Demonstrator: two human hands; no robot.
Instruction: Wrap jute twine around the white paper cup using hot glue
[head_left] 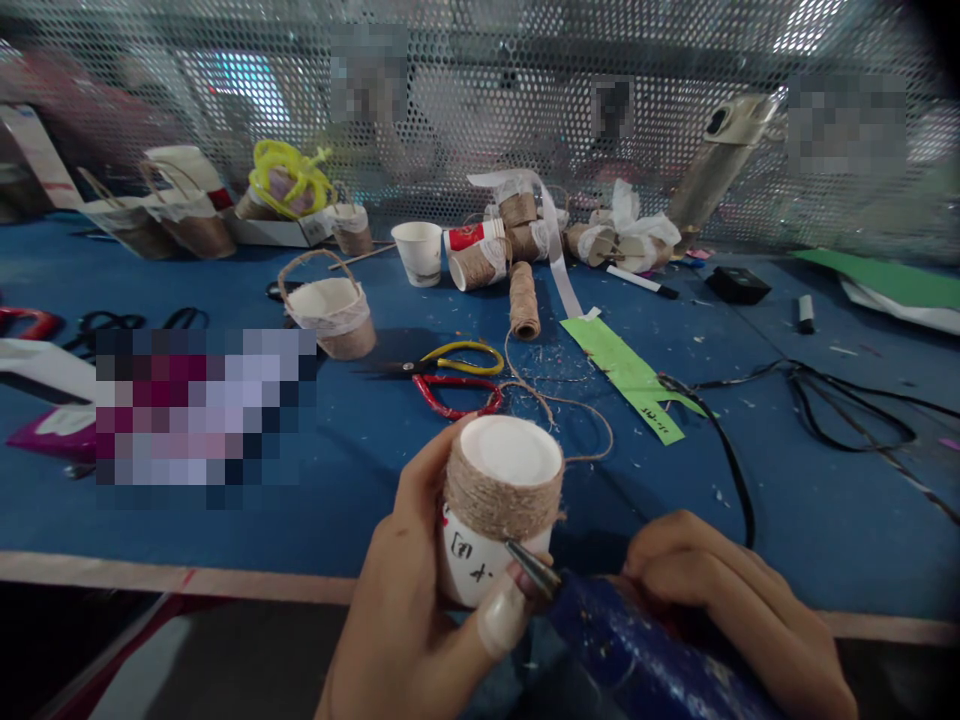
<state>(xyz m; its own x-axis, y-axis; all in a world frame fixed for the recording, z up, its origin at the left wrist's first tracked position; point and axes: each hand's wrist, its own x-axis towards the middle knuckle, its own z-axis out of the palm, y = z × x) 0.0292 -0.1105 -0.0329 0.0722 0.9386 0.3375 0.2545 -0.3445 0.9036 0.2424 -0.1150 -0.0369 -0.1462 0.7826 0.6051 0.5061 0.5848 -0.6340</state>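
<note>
My left hand (420,580) is wrapped round a white paper cup (472,585), its thumb bandaged. Brown twine (504,495) is wound in rows about the half of the cup nearest its white flat end, and dark marks show on the bare part. In my right hand (727,590) is a blue glue gun (637,650). Its metal nozzle points at the cup just under the lowest twine row. A loose strand of twine runs from the cup back to a twine spool (524,300). Scissors (457,375) with one yellow and one red handle lie behind the cup.
A twine-covered basket (337,325) stands at left, with more baskets (165,225) behind. Farther back are a paper cup (418,255) and wrapped cups. A green strip (622,375), a black cable (731,470) and a bottle (716,160) are at right. Perforated metal mesh (450,130) rises behind.
</note>
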